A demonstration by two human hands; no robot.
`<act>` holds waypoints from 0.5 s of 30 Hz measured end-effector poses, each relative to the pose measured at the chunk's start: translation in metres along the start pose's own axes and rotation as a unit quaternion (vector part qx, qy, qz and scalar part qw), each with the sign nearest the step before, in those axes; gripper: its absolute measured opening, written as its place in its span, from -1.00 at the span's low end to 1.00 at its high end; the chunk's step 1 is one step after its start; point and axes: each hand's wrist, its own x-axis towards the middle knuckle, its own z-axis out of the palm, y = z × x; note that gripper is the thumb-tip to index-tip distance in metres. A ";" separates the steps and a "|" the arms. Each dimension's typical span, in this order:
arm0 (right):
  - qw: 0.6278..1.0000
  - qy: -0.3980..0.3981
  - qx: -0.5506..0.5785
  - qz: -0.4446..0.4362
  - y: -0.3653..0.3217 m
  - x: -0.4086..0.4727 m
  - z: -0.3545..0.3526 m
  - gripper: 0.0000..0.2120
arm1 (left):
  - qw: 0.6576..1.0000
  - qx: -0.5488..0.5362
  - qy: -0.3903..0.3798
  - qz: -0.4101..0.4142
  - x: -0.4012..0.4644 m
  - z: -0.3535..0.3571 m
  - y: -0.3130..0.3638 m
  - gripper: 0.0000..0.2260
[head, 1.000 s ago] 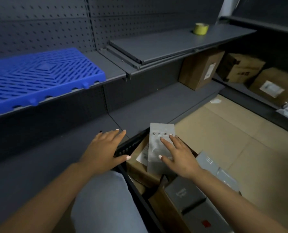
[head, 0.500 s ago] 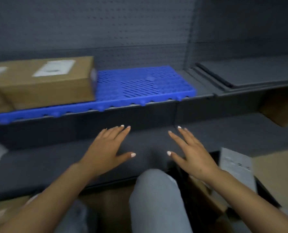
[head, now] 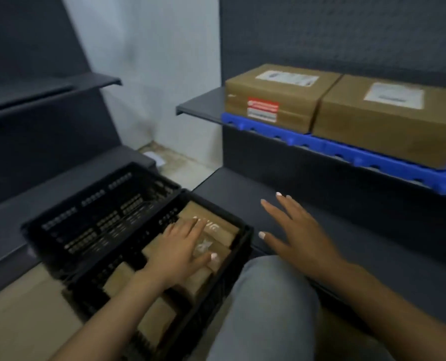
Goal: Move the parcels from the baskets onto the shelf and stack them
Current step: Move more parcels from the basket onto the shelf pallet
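Cardboard parcels in black basket, left hand flat on top one, fingers straight, not yet gripping. Right hand spread, empty, over lower shelf. Best to curl around parcel edges, bring right hand in, lift level toward boxes on blue mat.

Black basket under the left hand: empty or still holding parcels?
Still holding parcels. The black basket shows several brown cardboard parcels inside its right half, and the left hand rests flat on them.

Bare forearms, white-painted nails, light grey trousers.
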 end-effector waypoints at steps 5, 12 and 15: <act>0.993 -0.084 -0.032 -0.071 -0.061 0.046 0.060 -0.38 | 0.987 0.020 -0.103 -0.122 -0.043 0.047 -0.066 -0.20; 0.974 -0.199 -0.048 -0.096 -0.083 0.061 0.136 -0.36 | 0.944 -0.028 -0.217 -0.246 -0.073 0.120 -0.096 -0.20; 0.970 -0.212 -0.047 -0.109 -0.079 0.063 0.145 -0.37 | 0.927 -0.031 -0.241 -0.286 -0.081 0.146 -0.100 -0.16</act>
